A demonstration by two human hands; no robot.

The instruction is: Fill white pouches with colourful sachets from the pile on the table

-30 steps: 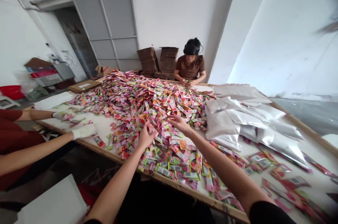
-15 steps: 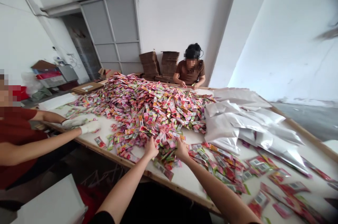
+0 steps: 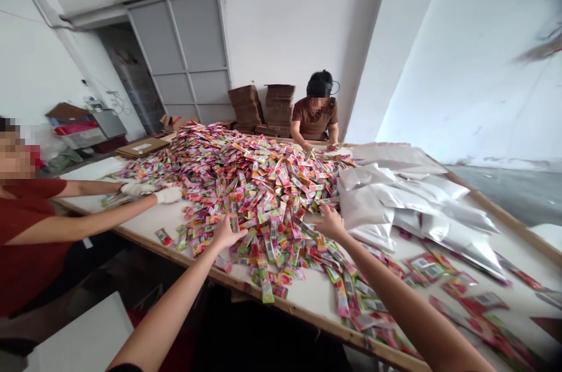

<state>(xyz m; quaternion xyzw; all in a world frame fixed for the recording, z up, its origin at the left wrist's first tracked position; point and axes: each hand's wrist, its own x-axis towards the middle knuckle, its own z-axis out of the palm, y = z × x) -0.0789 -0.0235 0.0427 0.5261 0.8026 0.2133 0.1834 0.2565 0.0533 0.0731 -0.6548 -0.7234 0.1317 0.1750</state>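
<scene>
A big heap of small colourful sachets [image 3: 246,173] covers the white table [image 3: 307,296]. My left hand [image 3: 226,234] lies on the near left side of the heap, fingers spread flat on the sachets. Over on the heap's right side my right hand [image 3: 329,221] rests with its fingers stretched out, close to a pile of silver foil bags [image 3: 408,202]. Neither hand grips anything. Loose sachets [image 3: 267,287] lie at the table's near edge between my arms.
A person in a red shirt [image 3: 26,237] sits at the left, white-gloved hands [image 3: 153,192] on sachets. Another person in brown [image 3: 317,114] works at the far end. Cardboard stacks [image 3: 263,104] stand behind. More sachets [image 3: 465,296] lie scattered at the right.
My hands were together, dragging a clump of sachets toward the near edge; now they have spread apart and moved back up onto the heap. The gloved hands at the left shifted slightly.
</scene>
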